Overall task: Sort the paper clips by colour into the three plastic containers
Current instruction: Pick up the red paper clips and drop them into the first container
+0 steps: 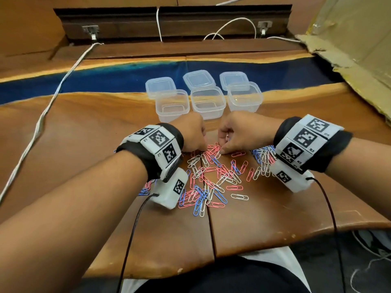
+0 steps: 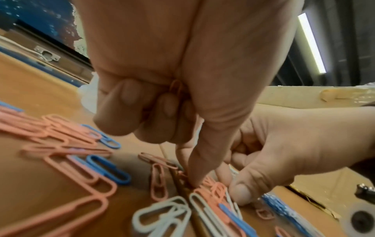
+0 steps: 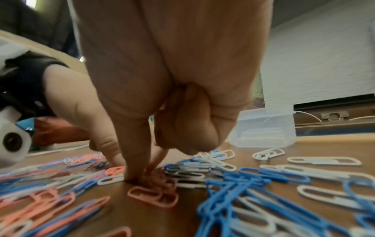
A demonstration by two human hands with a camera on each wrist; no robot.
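Note:
Pink, blue and white paper clips lie scattered on the wooden table. Three clear plastic containers stand open beyond them: left, middle, right; all look empty. My left hand is at the pile's far edge. In the left wrist view its curled fingers hold pink clips against the palm, while thumb and forefinger reach down onto more pink clips. My right hand is close beside it, thumb and forefinger pinching a pink clip on the table, its other fingers curled.
Three clear lids lie behind the containers on the blue resin strip. A white cable runs along the left. Cardboard covers the back right. A denser heap of blue and white clips lies under my right wrist.

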